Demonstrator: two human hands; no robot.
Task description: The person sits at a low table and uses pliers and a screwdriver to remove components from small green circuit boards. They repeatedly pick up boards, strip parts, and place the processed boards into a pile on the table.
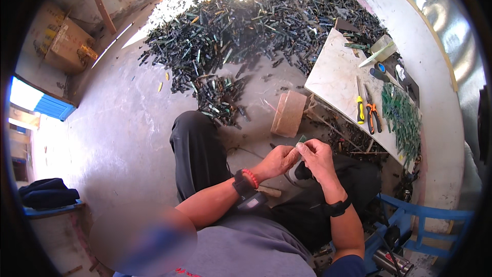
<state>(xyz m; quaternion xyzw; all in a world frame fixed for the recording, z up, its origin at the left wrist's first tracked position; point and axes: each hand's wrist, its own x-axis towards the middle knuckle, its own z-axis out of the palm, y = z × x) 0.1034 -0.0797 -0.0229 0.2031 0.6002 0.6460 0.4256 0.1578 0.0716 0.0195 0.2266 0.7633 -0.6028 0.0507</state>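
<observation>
A small green piece, which looks like a bit of circuit board, sticks up from between my fingertips above my lap. My left hand is closed, its thumb and fingers pinched at the piece's lower end. From the other side my right hand pinches the same piece, and the two hands touch. Most of the piece is hidden by the fingers. To the right of my hands, a low white table carries a yellow-and-black screwdriver, orange-handled pliers and a heap of thin green board strips.
A large pile of dark strips spreads over the floor ahead. A brown block stands before the table. On the table's far part are a clear plastic box and a blue-and-black roll. A blue chair is at lower right, a cardboard carton far left.
</observation>
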